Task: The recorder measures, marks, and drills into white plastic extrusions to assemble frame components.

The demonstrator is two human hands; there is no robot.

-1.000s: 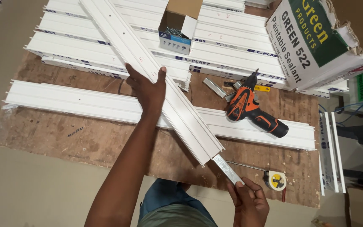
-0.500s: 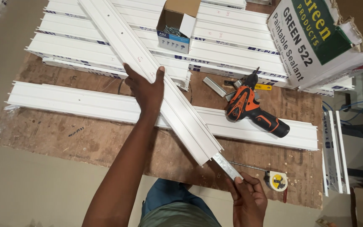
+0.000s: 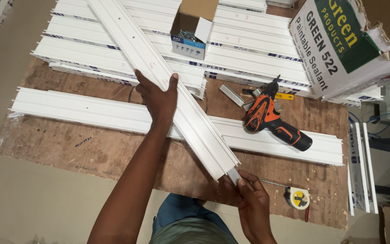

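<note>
A long white plastic channel (image 3: 159,77) lies diagonally across the wooden board (image 3: 113,149), its near end pointing at me. My left hand (image 3: 157,97) grips it from the left side about halfway along. My right hand (image 3: 249,201) pinches a short grey metal connector piece (image 3: 234,175) that sticks out of the channel's near end. A second white channel (image 3: 91,110) lies flat under it, running left to right.
An orange and black cordless drill (image 3: 271,122) rests on the flat channel. Grey metal pieces (image 3: 231,95) lie beside it. A tape measure (image 3: 298,198) sits near the board's front edge. An open screw box (image 3: 191,36) and a large carton (image 3: 339,49) stand on stacked white channels.
The grey connector now shows far less beyond the channel's end; my right hand has pushed it inward and moved closer to the channel. My left hand holds its place.
</note>
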